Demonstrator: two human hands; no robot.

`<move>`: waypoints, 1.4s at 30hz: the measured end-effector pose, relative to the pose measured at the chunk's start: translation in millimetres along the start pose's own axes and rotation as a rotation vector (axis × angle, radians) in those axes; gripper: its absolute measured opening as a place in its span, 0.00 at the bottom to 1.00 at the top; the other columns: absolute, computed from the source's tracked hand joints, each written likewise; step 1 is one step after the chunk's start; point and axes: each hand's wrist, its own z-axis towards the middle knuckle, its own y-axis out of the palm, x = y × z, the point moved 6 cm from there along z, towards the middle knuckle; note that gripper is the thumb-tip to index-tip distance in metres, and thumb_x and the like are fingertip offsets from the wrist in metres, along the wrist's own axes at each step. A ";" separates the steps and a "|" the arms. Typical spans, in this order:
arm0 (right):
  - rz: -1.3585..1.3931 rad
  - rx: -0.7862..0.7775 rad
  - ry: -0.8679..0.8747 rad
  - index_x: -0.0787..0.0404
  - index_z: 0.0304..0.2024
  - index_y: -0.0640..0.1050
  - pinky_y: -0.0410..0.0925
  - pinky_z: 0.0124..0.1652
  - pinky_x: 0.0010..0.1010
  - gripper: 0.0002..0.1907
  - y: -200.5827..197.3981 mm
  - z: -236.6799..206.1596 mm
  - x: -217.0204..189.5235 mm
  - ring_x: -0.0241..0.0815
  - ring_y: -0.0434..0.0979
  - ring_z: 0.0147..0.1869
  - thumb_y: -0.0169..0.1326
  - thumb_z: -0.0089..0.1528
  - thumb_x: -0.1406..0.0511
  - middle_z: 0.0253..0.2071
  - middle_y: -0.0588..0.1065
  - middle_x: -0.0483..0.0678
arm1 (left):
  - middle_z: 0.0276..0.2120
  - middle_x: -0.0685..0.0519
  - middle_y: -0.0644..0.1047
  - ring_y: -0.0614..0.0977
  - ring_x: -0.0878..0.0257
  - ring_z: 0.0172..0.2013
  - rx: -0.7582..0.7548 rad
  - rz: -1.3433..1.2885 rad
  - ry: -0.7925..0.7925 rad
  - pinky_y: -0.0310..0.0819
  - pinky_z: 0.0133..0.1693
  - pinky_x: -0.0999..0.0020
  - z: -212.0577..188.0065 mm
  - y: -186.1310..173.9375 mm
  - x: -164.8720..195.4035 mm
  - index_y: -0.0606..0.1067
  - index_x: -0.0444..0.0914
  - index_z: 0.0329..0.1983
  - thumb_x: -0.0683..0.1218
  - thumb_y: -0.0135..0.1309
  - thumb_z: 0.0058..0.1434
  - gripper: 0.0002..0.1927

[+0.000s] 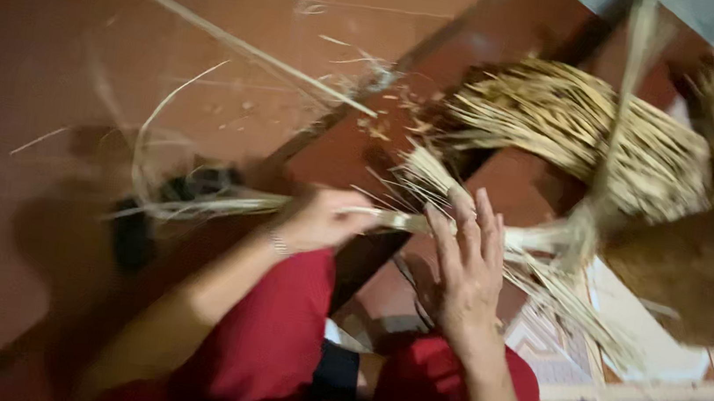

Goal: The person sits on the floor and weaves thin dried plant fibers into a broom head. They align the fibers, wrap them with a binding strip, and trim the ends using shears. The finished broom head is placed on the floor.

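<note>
Over the reddish-brown tiled floor (55,45), I am looking down at my two bare hands working a long bundle of pale dried straw (399,221) that is lying almost level across the middle of the view. My left hand (315,218) is sitting on the bundle left of centre, its fingers (348,204) curling tight around the stalks and gripping them. My right hand (467,261) is resting just beside it on the same bundle, palm down, its fingers (462,212) spreading loosely and lying flat over the stalks rather than clenching; the thumb side is blurred, so I cannot tell whether anything is pinched underneath. A thin bracelet (278,243) is showing at the left wrist. Left of the left hand the straw is tapering into a thin blurred tail; right of the right hand it is fanning into loose ends that are pointing down toward a patterned pale tile (669,348). Above and to the right, a thick sheaf of cut straw (576,131) is lying with its ends facing me, well apart from the hands. Small chips of straw (402,112) are scattering over the floor near a single long stalk (216,31). My knees in red trousers (272,333) are filling the lower middle of the view.
</note>
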 end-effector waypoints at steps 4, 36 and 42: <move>0.037 -0.374 -0.129 0.72 0.65 0.75 0.71 0.59 0.55 0.34 53.0 34.2 -7.7 0.54 0.80 0.48 0.61 0.55 0.68 0.42 0.81 0.53 | 0.28 0.52 0.81 0.84 0.58 0.28 -0.077 0.143 0.076 0.78 0.33 0.62 12.8 8.2 17.5 0.80 0.44 0.40 0.53 0.63 0.60 0.11; 0.350 -0.541 0.616 0.62 0.56 0.80 0.70 0.47 0.35 0.19 7.1 44.4 227.8 0.43 0.79 0.47 0.51 0.72 0.56 0.45 0.81 0.56 | 0.34 0.48 0.79 0.80 0.51 0.41 0.555 1.090 -0.171 0.69 0.49 0.51 -113.8 -337.2 -144.8 0.78 0.40 0.44 0.40 0.55 0.74 0.03; 0.262 -0.668 0.708 0.61 0.51 0.83 0.69 0.38 0.36 0.19 20.3 43.1 236.3 0.43 0.77 0.40 0.49 0.74 0.55 0.39 0.80 0.56 | 0.31 0.51 0.79 0.81 0.57 0.35 0.546 1.183 -0.221 0.72 0.50 0.53 -142.6 -364.9 -134.1 0.77 0.40 0.41 0.44 0.57 0.73 0.04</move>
